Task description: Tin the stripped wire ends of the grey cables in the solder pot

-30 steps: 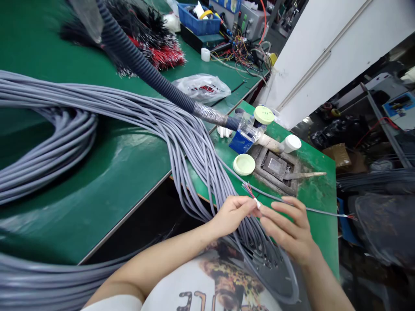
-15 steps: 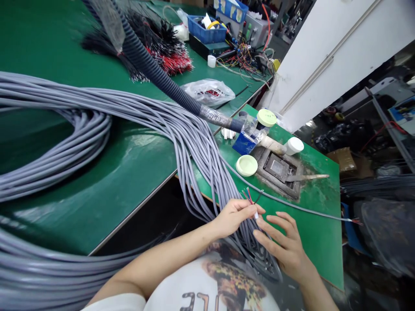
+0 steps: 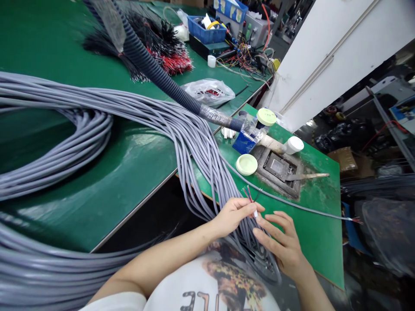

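My left hand (image 3: 238, 214) is closed in a pinch on the end of a cable (image 3: 255, 213), just below its fanned-out coloured wires (image 3: 249, 194). White sleeving shows between the fingers. My right hand (image 3: 282, 239) is beside it with fingers apart, the fingertips close to the white part; whether they touch it I cannot tell. A thick bundle of grey cables (image 3: 207, 160) runs from the left across the table and down under both hands. One single grey cable (image 3: 301, 209) lies apart to the right, its stripped wire ends over the table edge.
A solder pot (image 3: 277, 166) with a flat scraper (image 3: 308, 176) across it is set in the green table (image 3: 320, 242). Around it stand a pale green dish (image 3: 247, 165), a white nozzle (image 3: 294, 145) and a ribbed hose (image 3: 168, 86). Black and red wire bundles (image 3: 177, 64) lie behind.
Almost nothing differs. The cable end and its wires have shifted very slightly, and my right hand has moved a touch to the left.
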Demonstrator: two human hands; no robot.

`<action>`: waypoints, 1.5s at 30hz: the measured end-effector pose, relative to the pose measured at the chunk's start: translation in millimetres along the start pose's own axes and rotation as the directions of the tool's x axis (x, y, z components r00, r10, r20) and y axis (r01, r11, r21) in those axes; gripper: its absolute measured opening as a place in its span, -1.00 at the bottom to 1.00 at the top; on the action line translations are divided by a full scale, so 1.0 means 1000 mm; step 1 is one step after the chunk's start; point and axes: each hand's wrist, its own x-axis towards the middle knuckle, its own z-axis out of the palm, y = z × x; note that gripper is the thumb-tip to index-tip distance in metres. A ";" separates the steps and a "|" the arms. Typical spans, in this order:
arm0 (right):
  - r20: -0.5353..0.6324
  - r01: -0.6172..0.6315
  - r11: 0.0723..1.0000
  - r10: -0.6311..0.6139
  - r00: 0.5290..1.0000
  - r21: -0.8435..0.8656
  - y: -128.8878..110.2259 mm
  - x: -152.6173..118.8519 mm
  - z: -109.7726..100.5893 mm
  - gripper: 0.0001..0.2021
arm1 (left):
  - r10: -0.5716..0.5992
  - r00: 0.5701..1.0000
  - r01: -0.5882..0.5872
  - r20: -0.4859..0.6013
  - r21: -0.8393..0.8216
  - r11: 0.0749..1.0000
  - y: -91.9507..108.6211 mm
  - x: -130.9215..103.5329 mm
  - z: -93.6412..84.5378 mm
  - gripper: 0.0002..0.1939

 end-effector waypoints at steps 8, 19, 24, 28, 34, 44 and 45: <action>0.001 -0.020 1.000 0.020 1.000 -0.002 0.000 -0.002 0.003 -0.52 | -0.026 1.000 0.026 0.003 -0.026 0.999 -0.004 0.001 -0.003 -0.56; -0.003 -0.019 1.000 0.019 1.000 0.020 -0.001 0.004 0.002 -0.49 | -0.041 0.999 0.041 0.006 -0.063 0.997 -0.003 0.002 -0.004 -0.57; -0.007 -0.034 0.999 0.034 0.999 0.042 0.000 0.001 0.006 -0.47 | -0.023 1.000 0.024 0.015 -0.103 0.994 -0.004 0.003 -0.005 -0.64; -0.012 -0.046 0.995 0.047 0.999 0.089 0.002 -0.003 0.010 -0.47 | -0.033 0.999 0.031 -0.006 -0.126 0.992 -0.004 0.003 -0.004 -0.65; -0.025 -0.052 0.985 0.057 0.998 0.166 0.002 -0.005 0.011 -0.48 | -0.049 0.998 0.043 -0.032 -0.161 0.986 -0.002 0.002 0.000 -0.71; -0.025 -0.043 0.970 0.050 0.998 0.240 0.000 -0.002 0.010 -0.51 | -0.037 0.999 0.031 -0.035 -0.162 0.986 -0.003 0.000 0.001 -0.75; -0.027 -0.047 0.967 0.056 0.998 0.249 -0.001 -0.002 0.010 -0.51 | -0.035 0.999 0.029 -0.033 -0.160 0.987 -0.003 0.000 0.001 -0.75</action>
